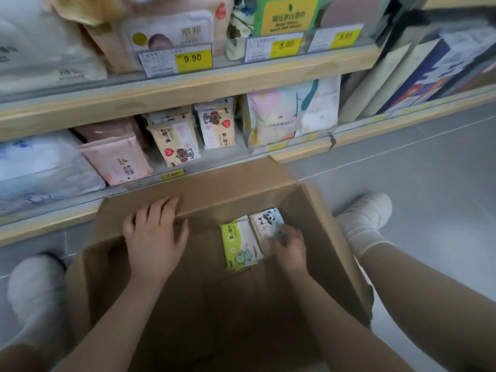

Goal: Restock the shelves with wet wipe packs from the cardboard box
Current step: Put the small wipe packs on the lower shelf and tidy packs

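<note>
An open cardboard box [330, 237] stands on the floor between my knees, right below the lowest shelf. Two wet wipe packs lie at its far end: a green pack with a dinosaur [240, 244] and a white pack with a panda [265, 220]. My right hand [288, 249] reaches into the box, its fingers curled onto the panda pack. My left hand [154, 234] rests flat with spread fingers on the box's far flap [214, 189]. On the lower shelf stand cream wipe packs with a bear print [174, 146] and pink packs [118, 159].
Wooden shelf edges [188, 89] carry yellow price tags [192, 59]. Large tissue packs [40, 165] fill the shelf's left; a pastel pack [292, 111] stands to the right. My white-socked feet [365, 218] flank the box on grey floor [416, 162].
</note>
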